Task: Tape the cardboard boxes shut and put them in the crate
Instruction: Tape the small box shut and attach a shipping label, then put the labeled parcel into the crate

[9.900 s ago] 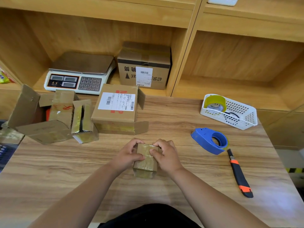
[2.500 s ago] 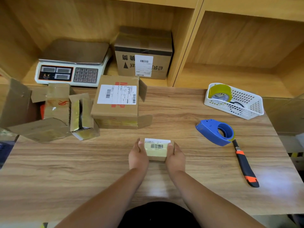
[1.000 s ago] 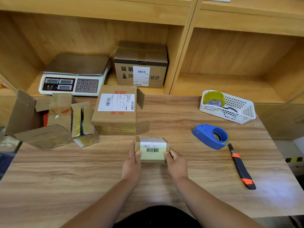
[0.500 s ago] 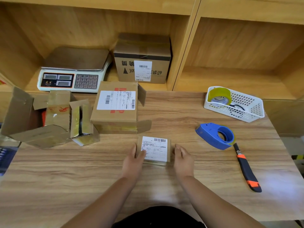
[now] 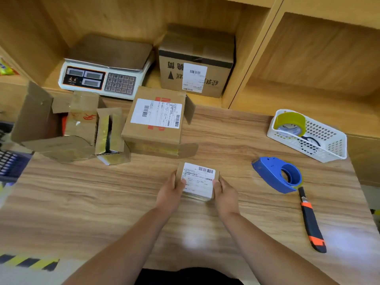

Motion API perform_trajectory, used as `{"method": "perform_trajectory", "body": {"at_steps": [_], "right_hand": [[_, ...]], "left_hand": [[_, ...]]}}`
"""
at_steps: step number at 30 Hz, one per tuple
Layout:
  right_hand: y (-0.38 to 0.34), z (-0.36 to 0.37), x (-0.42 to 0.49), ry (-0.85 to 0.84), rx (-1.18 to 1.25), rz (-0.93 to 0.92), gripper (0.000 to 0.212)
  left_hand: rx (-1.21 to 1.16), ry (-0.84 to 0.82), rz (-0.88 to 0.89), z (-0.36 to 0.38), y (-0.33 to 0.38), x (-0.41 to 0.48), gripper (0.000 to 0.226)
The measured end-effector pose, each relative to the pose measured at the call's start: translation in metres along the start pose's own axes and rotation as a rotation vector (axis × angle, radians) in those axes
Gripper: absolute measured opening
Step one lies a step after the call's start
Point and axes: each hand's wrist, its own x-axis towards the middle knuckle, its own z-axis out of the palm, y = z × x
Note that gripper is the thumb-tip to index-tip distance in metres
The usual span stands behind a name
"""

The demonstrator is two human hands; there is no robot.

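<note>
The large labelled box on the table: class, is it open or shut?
Open: the large labelled box has two loose flaps sticking out.

The small cardboard box (image 5: 198, 182) no longer stands on end with its taped face up; it now lies flat, shipping label upward. The right hand (image 5: 225, 196), just off it half a second ago, grips its right side again, opposite the left hand (image 5: 170, 194).

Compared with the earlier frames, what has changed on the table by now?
The small box has been turned so its white label faces up. The right hand, off it half a second ago, grips its side again; the left hand holds the other side. Tape dispenser, knife, basket and other boxes unmoved.
</note>
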Motion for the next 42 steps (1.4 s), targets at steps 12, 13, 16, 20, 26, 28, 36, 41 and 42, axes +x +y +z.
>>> {"method": "perform_trajectory", "body": {"at_steps": [12,13,16,20,26,28,36,41,42], "right_hand": [[0.000,-0.003,-0.029,-0.122,-0.110,-0.021,0.028],[0.000,-0.001,-0.039,-0.148,-0.087,-0.048,0.029],[-0.002,0.011,-0.071,-0.251,-0.067,-0.109,0.033],[-0.014,0.032,-0.111,-0.424,-0.093,-0.204,0.024],[-0.046,0.069,-0.164,-0.624,-0.105,-0.310,0.027],[-0.055,0.083,-0.179,-0.680,-0.125,-0.315,0.024],[-0.104,0.168,-0.238,-0.747,-0.238,-0.366,0.020],[-0.145,0.247,-0.293,-0.780,-0.263,-0.403,0.019],[-0.153,0.264,-0.305,-0.797,-0.270,-0.403,0.019]], "left_hand": [[-0.264,0.242,-0.143,0.008,-0.017,-0.083,0.026],[-0.278,0.273,-0.166,0.007,-0.021,-0.096,0.029],[-0.262,0.402,-0.226,0.000,-0.034,-0.136,0.037],[-0.386,0.582,-0.251,-0.017,-0.047,-0.187,0.035],[-0.483,0.824,-0.247,-0.058,-0.069,-0.238,0.042],[-0.511,0.847,-0.251,-0.072,-0.079,-0.249,0.040],[-0.652,0.875,-0.260,-0.154,-0.142,-0.286,0.035],[-0.720,0.894,-0.234,-0.241,-0.198,-0.312,0.035],[-0.725,0.897,-0.239,-0.259,-0.209,-0.317,0.036]]}}
